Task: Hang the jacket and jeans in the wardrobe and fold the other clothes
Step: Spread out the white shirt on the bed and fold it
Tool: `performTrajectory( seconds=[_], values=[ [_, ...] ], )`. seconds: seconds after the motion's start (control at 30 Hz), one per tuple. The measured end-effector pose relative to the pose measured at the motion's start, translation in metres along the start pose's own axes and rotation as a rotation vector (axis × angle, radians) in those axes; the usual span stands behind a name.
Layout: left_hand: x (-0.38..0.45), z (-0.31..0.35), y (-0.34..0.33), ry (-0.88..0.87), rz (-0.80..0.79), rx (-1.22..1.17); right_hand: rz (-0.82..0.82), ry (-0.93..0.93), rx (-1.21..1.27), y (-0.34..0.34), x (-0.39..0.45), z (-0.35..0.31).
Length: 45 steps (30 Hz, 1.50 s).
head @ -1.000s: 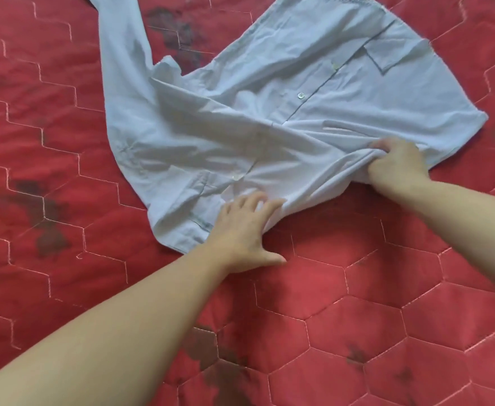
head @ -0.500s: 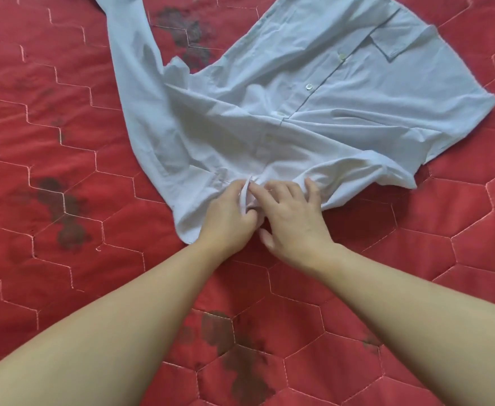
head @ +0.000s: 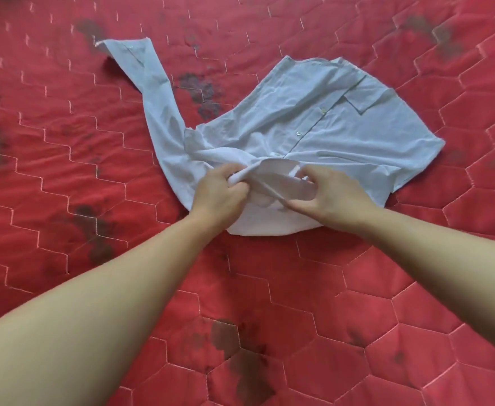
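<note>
No text, label, brand, number or sign can be read anywhere in the head view.

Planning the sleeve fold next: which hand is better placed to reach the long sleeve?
Left. The left hand grips the shirt nearest where the sleeve trails off; the right hand is across the bunched hem.
</note>
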<state>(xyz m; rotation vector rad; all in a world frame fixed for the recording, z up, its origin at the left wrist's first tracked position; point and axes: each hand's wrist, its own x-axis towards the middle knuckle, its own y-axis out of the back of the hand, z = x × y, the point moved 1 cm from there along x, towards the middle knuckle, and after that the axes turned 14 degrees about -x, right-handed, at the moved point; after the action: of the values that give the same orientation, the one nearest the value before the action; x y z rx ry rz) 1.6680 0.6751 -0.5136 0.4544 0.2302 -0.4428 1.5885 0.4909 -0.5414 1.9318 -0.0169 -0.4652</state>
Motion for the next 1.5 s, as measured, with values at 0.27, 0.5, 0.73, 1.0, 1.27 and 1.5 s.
performTrajectory(
  seconds=[0.27,0.5,0.73,1.0,1.27,1.5],
  values=[
    [-0.005,-0.023,0.016,0.074,0.184,-0.071,-0.306,-0.599,0.323,-0.064,-0.047,0.046],
    [-0.020,-0.036,0.002,0.278,0.162,-0.353,-0.098,-0.911,1.350,-0.090,-0.015,0.023],
    [-0.002,-0.020,0.011,0.192,0.336,-0.206,-0.211,-0.655,1.389,-0.052,-0.042,0.055],
    [-0.002,-0.020,0.011,0.161,0.036,-0.005,-0.831,-0.553,0.601,-0.056,-0.081,0.082],
    [-0.008,-0.062,0.024,0.227,-0.422,0.687,-0.347,-0.632,1.735,-0.055,-0.091,0.095],
    [-0.019,-0.056,-0.024,0.038,-0.522,0.650,-0.459,-0.530,1.600,-0.035,-0.069,0.071]
  ],
)
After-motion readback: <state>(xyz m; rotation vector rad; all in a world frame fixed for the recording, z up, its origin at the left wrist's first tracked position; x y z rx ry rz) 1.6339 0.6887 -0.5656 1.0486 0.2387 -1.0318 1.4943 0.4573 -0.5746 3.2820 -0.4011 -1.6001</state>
